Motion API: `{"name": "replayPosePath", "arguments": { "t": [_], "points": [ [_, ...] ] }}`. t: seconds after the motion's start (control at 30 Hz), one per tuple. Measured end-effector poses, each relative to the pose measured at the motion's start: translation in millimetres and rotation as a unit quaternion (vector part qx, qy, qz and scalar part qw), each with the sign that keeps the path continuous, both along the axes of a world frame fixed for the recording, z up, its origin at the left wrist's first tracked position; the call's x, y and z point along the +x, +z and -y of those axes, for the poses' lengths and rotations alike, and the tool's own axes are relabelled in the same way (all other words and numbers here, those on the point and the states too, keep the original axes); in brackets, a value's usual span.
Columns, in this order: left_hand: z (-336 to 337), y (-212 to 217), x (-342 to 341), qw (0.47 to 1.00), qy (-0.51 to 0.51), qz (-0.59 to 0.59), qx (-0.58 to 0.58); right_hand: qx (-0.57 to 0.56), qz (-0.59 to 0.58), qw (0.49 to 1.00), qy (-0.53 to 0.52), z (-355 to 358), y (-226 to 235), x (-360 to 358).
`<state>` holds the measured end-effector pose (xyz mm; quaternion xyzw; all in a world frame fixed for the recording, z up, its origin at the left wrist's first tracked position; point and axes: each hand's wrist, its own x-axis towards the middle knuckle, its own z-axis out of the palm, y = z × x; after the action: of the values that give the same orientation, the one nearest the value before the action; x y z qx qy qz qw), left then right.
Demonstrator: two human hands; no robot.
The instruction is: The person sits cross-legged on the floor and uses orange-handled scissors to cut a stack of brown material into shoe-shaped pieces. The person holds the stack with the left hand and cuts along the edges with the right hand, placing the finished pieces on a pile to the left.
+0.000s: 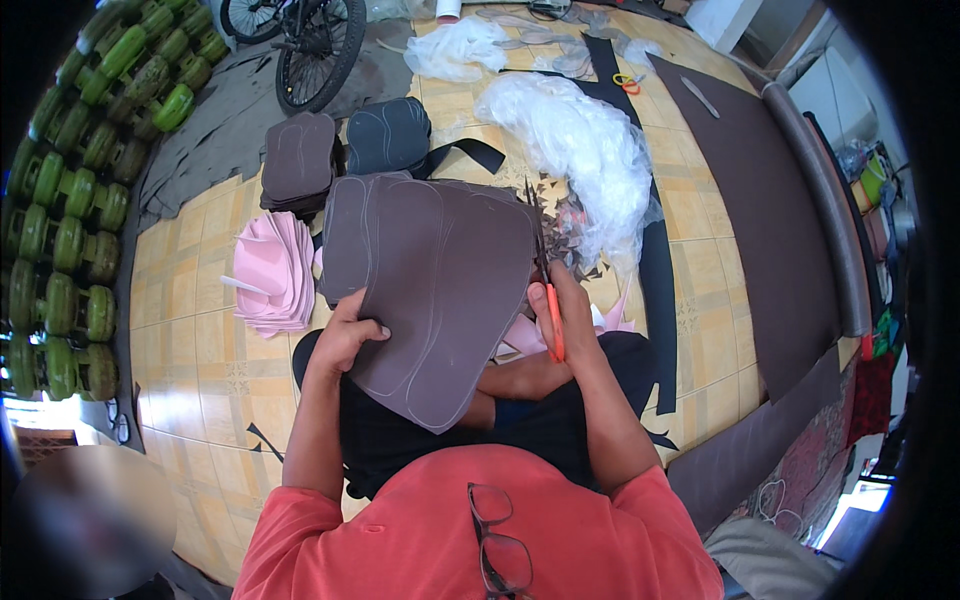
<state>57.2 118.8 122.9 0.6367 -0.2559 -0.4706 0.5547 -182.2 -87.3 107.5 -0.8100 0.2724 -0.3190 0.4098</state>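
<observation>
My left hand (347,335) grips the left lower edge of a dark brown sheet (430,290) marked with pale curved outlines, its thumb on top. The sheet's near end tilts over my crossed legs, and more brown sheets lie under its far end. In my right hand (570,310) are scissors with orange handles (555,325). Their long dark blades point away from me, close beside the sheet's right edge. Brown scraps (560,230) lie beyond the blades. Left of the sheet sits a fanned pile of pink pieces (272,275).
Stacks of brown pieces (297,150) and dark blue-grey pieces (385,135) stand beyond the sheet. Clear plastic (570,140) lies far right, near orange-yellow scissors (627,83). A brown roll (820,210) lies along the right. Green cylinders (80,250) line the left; a bicycle (315,50) stands behind.
</observation>
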Motion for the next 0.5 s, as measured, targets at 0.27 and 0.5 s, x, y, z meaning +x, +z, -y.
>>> {"name": "replayPosePath", "arguments": {
  "t": [0.27, 0.5],
  "points": [
    [-8, 2, 25, 0.999, -0.025, -0.013, 0.030, 0.111, -0.006, 0.991, 0.071, 2, 11, -12],
    [-7, 22, 48, 0.991, -0.106, 0.023, 0.080, 0.391, -0.008, 0.917, 0.083, 29, 8, -31]
  ]
}}
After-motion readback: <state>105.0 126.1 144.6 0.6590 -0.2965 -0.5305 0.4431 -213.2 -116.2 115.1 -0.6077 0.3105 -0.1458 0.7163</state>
